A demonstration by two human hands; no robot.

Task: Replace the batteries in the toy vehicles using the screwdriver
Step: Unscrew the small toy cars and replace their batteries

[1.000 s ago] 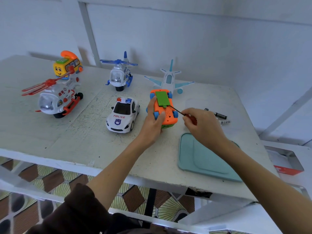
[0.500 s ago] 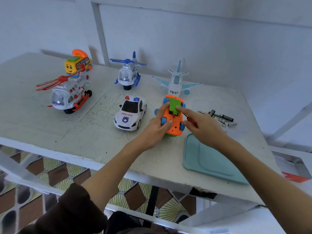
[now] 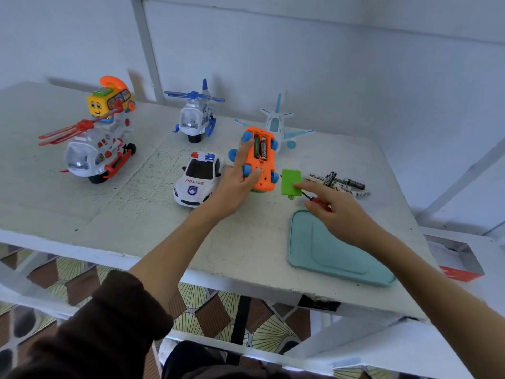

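Observation:
An orange toy car (image 3: 262, 170) lies upside down on the white table (image 3: 109, 209), its battery bay open with two batteries (image 3: 260, 147) inside. My left hand (image 3: 237, 181) holds the car by its left side. The green battery cover (image 3: 290, 182) lies on the table right of the car. My right hand (image 3: 336, 212) grips the red-handled screwdriver (image 3: 317, 200) while its forefinger touches the cover's right edge. Several loose batteries (image 3: 338, 183) lie just beyond that hand.
A police car (image 3: 198, 179) stands left of the orange car. Behind are a red helicopter (image 3: 93, 151), a yellow bus (image 3: 110, 101), a blue helicopter (image 3: 195, 117) and a white plane (image 3: 276, 124). A teal tray (image 3: 328, 255) lies at the front right edge.
The green cover has come off the orange car and now lies on the table to its right, exposing the batteries. My right hand moved right with it.

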